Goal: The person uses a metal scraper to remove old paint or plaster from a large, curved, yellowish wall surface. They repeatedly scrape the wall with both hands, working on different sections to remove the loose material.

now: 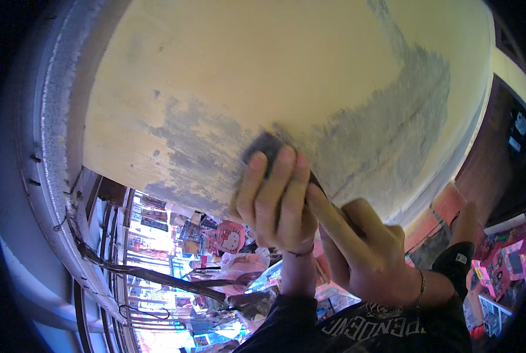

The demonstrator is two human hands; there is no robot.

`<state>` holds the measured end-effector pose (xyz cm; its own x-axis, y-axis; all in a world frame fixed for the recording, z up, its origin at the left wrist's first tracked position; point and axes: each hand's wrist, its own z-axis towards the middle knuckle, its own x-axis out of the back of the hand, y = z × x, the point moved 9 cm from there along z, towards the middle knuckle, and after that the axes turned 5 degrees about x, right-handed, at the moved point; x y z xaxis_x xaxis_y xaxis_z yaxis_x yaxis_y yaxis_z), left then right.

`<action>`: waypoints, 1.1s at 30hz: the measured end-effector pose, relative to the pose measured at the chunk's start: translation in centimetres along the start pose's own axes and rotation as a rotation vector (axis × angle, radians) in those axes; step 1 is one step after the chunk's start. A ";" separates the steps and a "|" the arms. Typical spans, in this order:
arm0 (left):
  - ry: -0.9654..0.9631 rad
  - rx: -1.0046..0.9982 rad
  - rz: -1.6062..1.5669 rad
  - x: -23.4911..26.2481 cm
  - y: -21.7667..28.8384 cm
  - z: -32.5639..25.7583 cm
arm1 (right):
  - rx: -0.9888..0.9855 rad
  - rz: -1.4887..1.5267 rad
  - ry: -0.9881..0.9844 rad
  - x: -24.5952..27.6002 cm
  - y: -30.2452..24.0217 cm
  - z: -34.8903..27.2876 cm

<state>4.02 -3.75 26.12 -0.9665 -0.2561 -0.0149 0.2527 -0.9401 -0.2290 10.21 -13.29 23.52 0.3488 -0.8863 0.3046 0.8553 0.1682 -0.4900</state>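
Pressing flat, the left hand (275, 200) holds a dark sanding block (265, 148) against the pale yellow wall (263, 70), fingers spread over it. Just right, the right hand (363, 247) touches the block's edge, index finger extended.

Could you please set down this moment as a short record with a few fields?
surface: pale yellow wall with grey scraped patches
tool: dark flat-bladed scraper pressed against the wall
left hand: left hand, fingers laid over the blade
right hand: right hand, index finger stretched toward the tool, bracelet on the wrist
below: shop display with pink packaged goods
left edge: grey pipe
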 end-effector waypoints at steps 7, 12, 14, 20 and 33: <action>-0.031 -0.029 0.011 0.0 -0.3 -0.4 | -0.017 0.040 -0.013 0.2 0.3 0.0; -0.055 -0.080 0.034 -0.3 -0.1 -0.5 | 0.005 0.040 0.010 0.4 0.0 0.1; -0.033 -0.016 0.017 -0.2 -0.1 -0.4 | 0.035 0.000 0.022 0.4 -0.2 0.2; -0.045 -0.013 0.026 -0.5 0.3 0.5 | -0.007 -0.016 -0.009 0.6 0.1 0.6; -0.038 0.092 0.084 -0.8 0.4 0.1 | 0.020 -0.080 -0.022 1.5 0.6 1.0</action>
<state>4.95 -3.98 26.15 -0.9397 -0.3418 0.0064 0.3377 -0.9310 -0.1382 11.65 -14.04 24.48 0.2871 -0.8875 0.3603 0.8884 0.1060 -0.4466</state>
